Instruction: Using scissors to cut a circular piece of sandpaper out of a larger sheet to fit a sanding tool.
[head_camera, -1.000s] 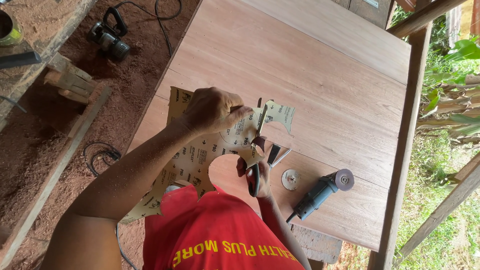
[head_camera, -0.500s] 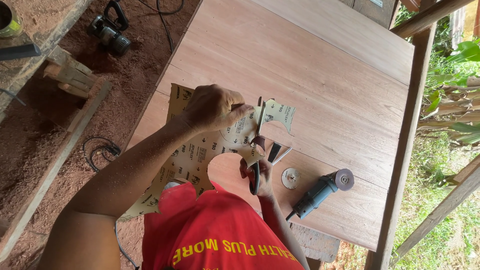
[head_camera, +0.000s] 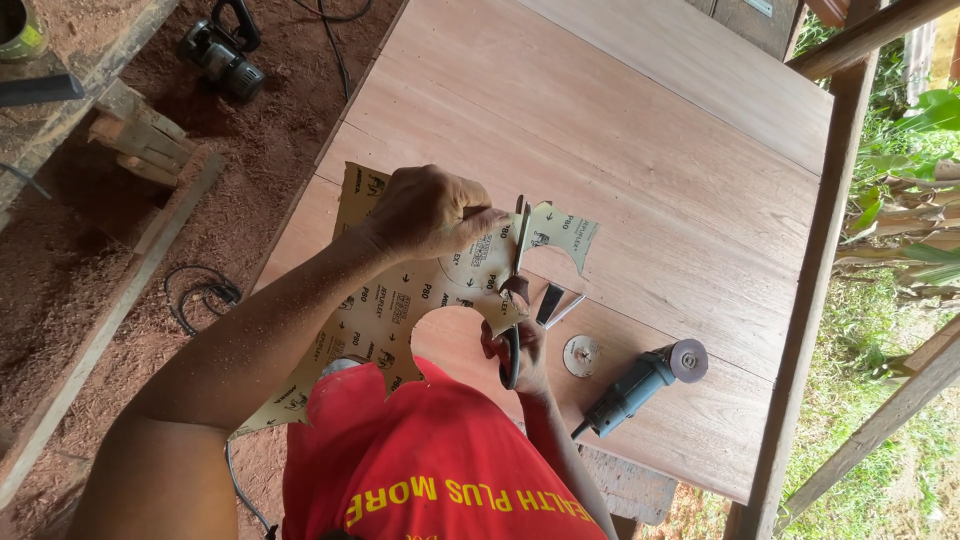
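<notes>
My left hand (head_camera: 428, 212) pinches a tan sheet of sandpaper (head_camera: 385, 305), held backing side up over the wooden tabletop (head_camera: 620, 130). Round holes are cut out of the sheet. My right hand (head_camera: 520, 352) grips a pair of scissors (head_camera: 516, 285) by the handles. The blades point away from me and cut into the sheet beside my left fingers. A loose flap of the sandpaper (head_camera: 562, 232) hangs to the right of the blades.
A blue angle grinder (head_camera: 640, 385) with a disc lies on the table at right, a round metal flange (head_camera: 582, 356) and a small wrench (head_camera: 556, 304) beside it. A black power tool (head_camera: 220, 52) and cables lie on the sawdust floor at left. Plants grow beyond the table's right edge.
The sheet and both hands have shifted slightly; the scissors stay in the cut. Little else differs.
</notes>
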